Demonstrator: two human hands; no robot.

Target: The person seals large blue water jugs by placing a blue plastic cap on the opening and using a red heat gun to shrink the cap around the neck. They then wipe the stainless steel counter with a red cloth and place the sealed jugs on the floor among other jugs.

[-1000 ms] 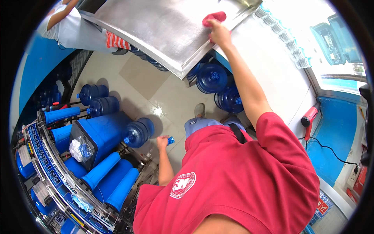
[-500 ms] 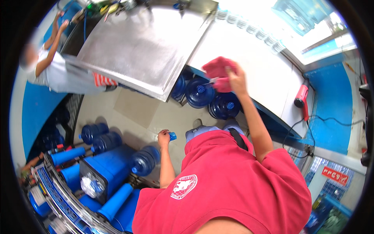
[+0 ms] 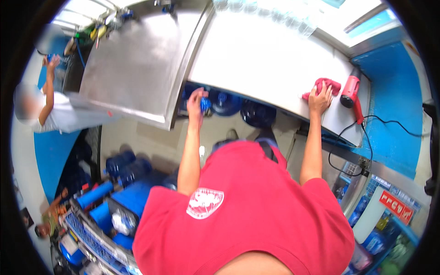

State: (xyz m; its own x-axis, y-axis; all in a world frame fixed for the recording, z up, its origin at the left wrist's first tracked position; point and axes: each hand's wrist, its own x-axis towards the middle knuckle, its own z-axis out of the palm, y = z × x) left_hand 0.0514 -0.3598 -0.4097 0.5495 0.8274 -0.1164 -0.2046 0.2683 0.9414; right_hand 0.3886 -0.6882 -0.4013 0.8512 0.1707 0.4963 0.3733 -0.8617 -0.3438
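My right hand [image 3: 321, 96] lies over a crumpled red cloth [image 3: 331, 85], pressing it onto the white counter [image 3: 256, 50] near its right end. My left hand [image 3: 197, 100] is raised just off the counter's front edge, fingers closed around a small bright-blue object [image 3: 206, 105]; its exact kind is too small to make out. Close beside the cloth lies a pink-red heat gun [image 3: 350, 90], its black cord running down the side. Behind my left hand, large blue water jugs [image 3: 224, 104] stand under the counter.
A stainless steel table [image 3: 133, 68] adjoins the counter on the left. Clear bottles [image 3: 261, 11] line the counter's back edge. More jugs [image 3: 133, 169] and blue cylinders [image 3: 95, 194] crowd the lower left. A person in white [image 3: 68, 112] stands at the far left.
My right hand has brought the red cloth from midair down onto the counter by the heat gun. My left hand has risen with the blue object toward the counter's edge.
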